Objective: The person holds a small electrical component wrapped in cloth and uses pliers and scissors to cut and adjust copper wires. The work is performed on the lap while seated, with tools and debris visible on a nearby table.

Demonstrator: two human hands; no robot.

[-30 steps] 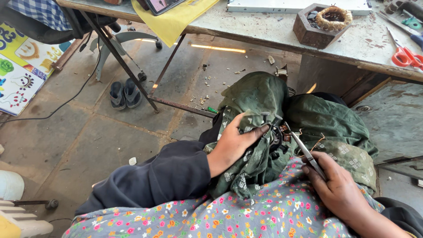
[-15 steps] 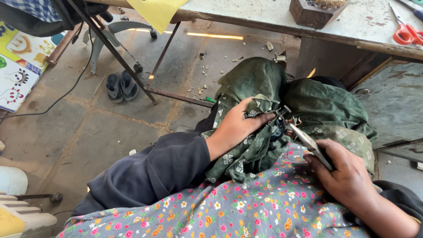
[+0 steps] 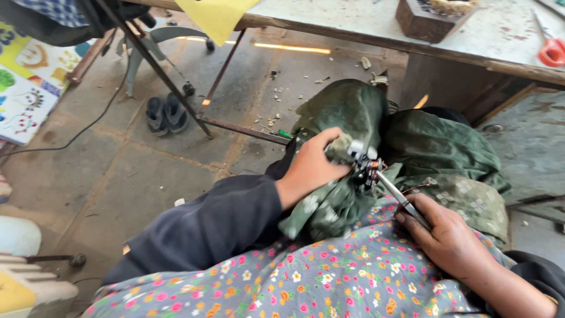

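Note:
My left hand (image 3: 312,168) grips a bunched fold of dark green cloth (image 3: 353,112) on my lap, pinching it around a small metal part (image 3: 360,152). My right hand (image 3: 450,235) holds a slim metal hand tool (image 3: 393,187) whose tip meets that metal part. The green cloth drapes over my knees. A grey flowered cloth (image 3: 329,277) covers my lap below both hands. Dark sleeves cover both forearms.
A worn workbench (image 3: 365,26) runs along the top, with a wooden block (image 3: 421,20), red-handled scissors (image 3: 550,50) and a yellow cloth (image 3: 215,17) hanging off it. Dark sandals (image 3: 165,115) lie on the stone floor by metal stand legs (image 3: 176,82). Colourful printed sheet (image 3: 26,88) at left.
The view has shifted so the bench sits higher. My left hand has slid slightly up the green cloth, and the metal part shows more clearly at the tool's tip.

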